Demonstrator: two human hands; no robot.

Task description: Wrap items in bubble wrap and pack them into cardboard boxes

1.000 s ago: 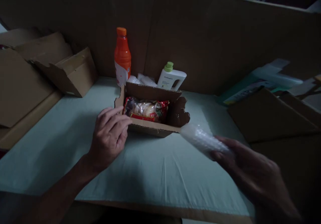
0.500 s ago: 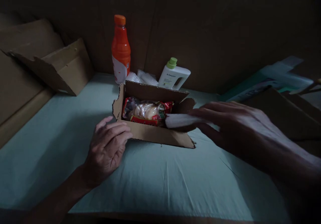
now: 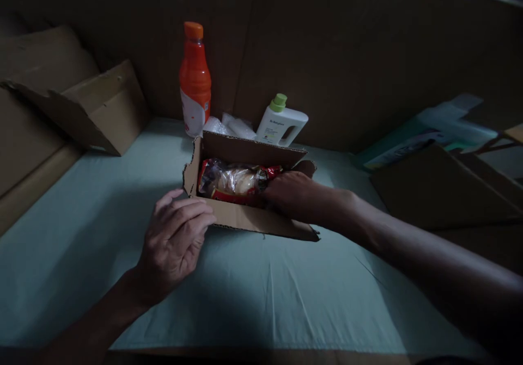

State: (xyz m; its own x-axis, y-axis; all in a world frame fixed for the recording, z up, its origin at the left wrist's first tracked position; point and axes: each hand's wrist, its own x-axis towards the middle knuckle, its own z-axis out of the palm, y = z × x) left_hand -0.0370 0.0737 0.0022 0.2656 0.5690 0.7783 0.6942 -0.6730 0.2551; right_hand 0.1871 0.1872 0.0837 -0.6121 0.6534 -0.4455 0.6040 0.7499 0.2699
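An open cardboard box (image 3: 245,216) with torn-edged flaps sits on the pale cloth. Inside it lies a clear and red plastic food packet (image 3: 235,181) with pale, rounded pieces showing through. My left hand (image 3: 175,239) is closed at the box's front left corner, its fingertips on the front flap. Reaching down into the right end of the box, my right hand (image 3: 290,190) is curled beside the packet. Its fingertips and whatever they hold are hidden by the hand and the box.
Behind the box stand an orange bottle (image 3: 196,81), some bubble wrap (image 3: 235,127) and a white jug with a green cap (image 3: 281,124). Other cardboard boxes flank the cloth (image 3: 245,299), one at left (image 3: 118,109) and one at right (image 3: 445,190). A blue-green bottle (image 3: 425,131) leans at the right.
My right hand has moved left and down into the box. The white thing it held earlier is out of sight. My left hand has stayed at the flap.
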